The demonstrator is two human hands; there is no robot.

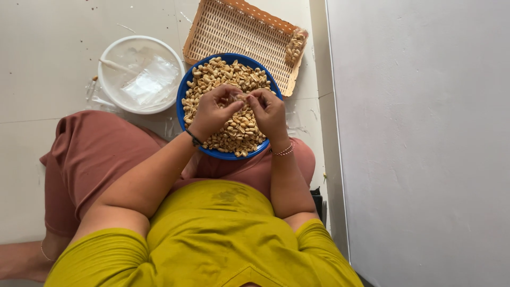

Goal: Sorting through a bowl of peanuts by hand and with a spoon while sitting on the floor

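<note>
Seated on a pale tiled floor (48,69) in a mustard-yellow shirt (212,239) and rust-coloured trousers (95,154), a person works over a round blue plastic bowl (182,98) heaped with pale shelled peanuts (236,133), which rests against the knees. Both hands meet above the middle of the bowl: the left hand (212,111), with a dark band at the wrist, and the right hand (268,111), with a beaded bracelet, have their fingertips pinched together on a single peanut (240,97) held between them, just over the heap. Beyond the bowl, to the left, stands a round white plastic tub (109,53) with clear plastic bags inside. Farther back lies a rectangular woven tan tray (234,32), touching the bowl's far rim, with a small pile of nuts in its right corner. A grey wall (425,133) runs along the right.
</note>
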